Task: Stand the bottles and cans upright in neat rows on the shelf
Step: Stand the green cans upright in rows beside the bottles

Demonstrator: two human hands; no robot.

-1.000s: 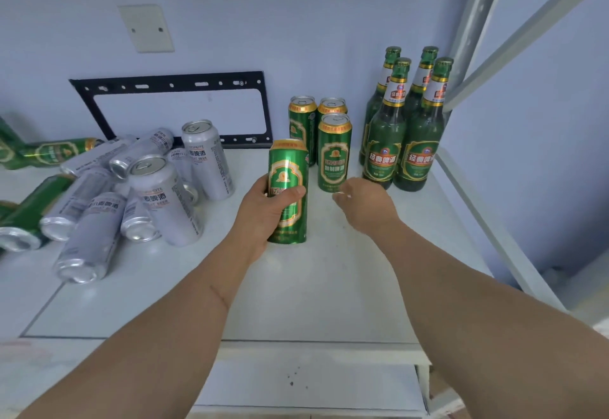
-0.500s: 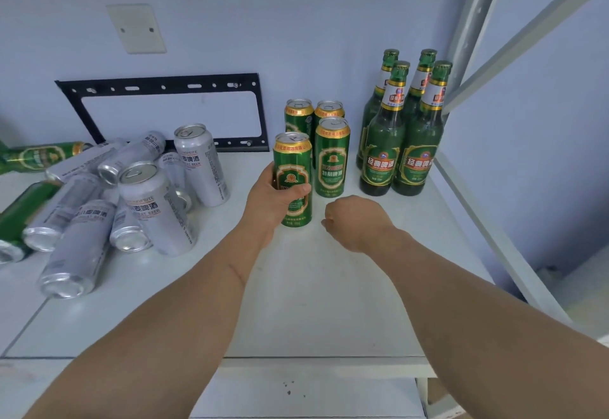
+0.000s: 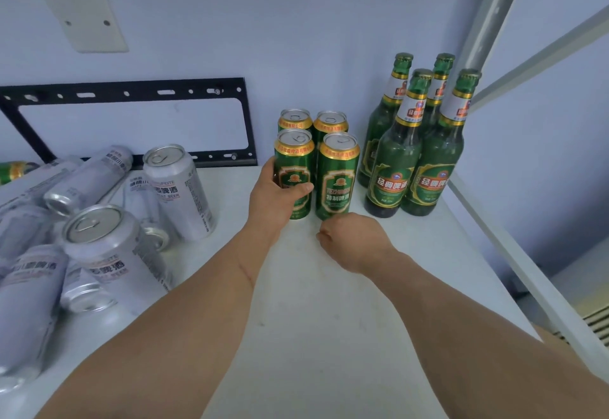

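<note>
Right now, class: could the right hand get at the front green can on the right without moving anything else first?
Probably yes. The right hand sits curled just below the front right green can, with bare shelf between them; the left hand grips only the neighbouring can.

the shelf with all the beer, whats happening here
A person is lining up drinks. The left hand grips a green can standing beside three other green cans, next to four upright green bottles. The right hand is curled, holding nothing. The silver cans sit jumbled on the left.
</note>
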